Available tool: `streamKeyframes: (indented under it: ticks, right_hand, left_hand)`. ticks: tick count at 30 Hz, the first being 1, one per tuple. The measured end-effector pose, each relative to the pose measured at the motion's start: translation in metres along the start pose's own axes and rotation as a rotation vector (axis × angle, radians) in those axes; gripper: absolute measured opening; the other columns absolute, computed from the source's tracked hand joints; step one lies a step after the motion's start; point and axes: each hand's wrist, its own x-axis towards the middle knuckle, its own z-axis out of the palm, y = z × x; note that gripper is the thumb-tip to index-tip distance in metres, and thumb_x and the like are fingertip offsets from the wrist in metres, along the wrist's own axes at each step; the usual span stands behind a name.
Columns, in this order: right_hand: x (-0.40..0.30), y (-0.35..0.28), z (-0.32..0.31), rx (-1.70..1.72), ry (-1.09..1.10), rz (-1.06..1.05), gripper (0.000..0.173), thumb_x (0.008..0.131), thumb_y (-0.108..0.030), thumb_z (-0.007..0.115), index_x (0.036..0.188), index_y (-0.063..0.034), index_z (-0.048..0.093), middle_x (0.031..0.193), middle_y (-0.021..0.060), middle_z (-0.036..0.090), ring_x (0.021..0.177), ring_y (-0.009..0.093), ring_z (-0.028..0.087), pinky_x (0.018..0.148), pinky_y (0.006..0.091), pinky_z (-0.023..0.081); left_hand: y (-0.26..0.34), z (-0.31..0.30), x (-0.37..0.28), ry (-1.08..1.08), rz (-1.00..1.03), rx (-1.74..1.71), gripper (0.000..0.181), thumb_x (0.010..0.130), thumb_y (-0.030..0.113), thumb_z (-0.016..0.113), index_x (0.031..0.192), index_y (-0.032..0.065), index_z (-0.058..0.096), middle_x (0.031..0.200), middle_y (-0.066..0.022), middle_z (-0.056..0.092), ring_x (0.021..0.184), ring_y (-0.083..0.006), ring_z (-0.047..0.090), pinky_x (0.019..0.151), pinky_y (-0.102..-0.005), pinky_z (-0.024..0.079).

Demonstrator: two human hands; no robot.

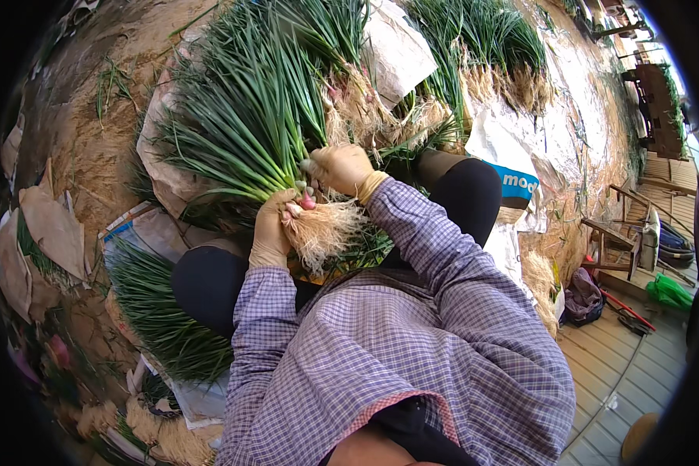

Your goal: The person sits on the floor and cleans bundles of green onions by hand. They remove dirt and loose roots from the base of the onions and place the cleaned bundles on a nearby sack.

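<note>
My left hand (273, 228), in a pale glove, grips a bunch of green onions (256, 145) around the base of its stems. Pinkish-white bulbs (307, 201) show beside the thumb, and a thick tuft of pale roots (325, 234) hangs below towards me. My right hand (342, 168), gloved too, has its fingers curled in, with the fingertips pinched against the stems just above the bulbs. What exactly sits between those fingertips is too small to tell. The long leaves fan out up and to the left, between and beyond my knees.
More onion bunches lie ahead (361, 99), at the upper right (504, 64) and by my left knee (163, 314). White woven sacks (396, 52) are spread among them, one with a blue band (509, 180). A wooden chair (611, 239) and green plastic bag (670, 291) are on the right.
</note>
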Motion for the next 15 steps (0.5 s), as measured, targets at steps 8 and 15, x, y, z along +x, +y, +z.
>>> streamKeyframes:
  ticks: [8, 15]
  right_hand:
    - [0.019, -0.003, 0.0, 0.117, -0.246, 0.122, 0.04, 0.09, -0.039, 0.047, 0.105, -0.0052, 0.06, 0.093, 0.0184, 0.064, 0.086, 0.032, 0.062, 0.079, 0.0426, 0.047]
    - [0.005, -0.019, 0.001, 0.045, -0.043, -0.008, 0.026, 0.086, -0.03, 0.049, 0.08, -0.0079, 0.061, 0.073, 0.0141, 0.063, 0.068, 0.033, 0.061, 0.062, 0.0428, 0.047]
  left_hand:
    - [-0.012, -0.014, 0.006, 0.003, -0.115, 0.007, 0.019, 0.079, 0.015, 0.057, 0.086, -0.0028, 0.056, 0.072, -0.0176, 0.062, 0.066, -0.0274, 0.061, 0.069, -0.0402, 0.054]
    - [-0.017, -0.014, 0.012, 0.008, -0.094, -0.118, 0.015, 0.079, 0.013, 0.056, 0.076, -0.0008, 0.056, 0.07, -0.0172, 0.062, 0.066, -0.0258, 0.062, 0.068, -0.0374, 0.054]
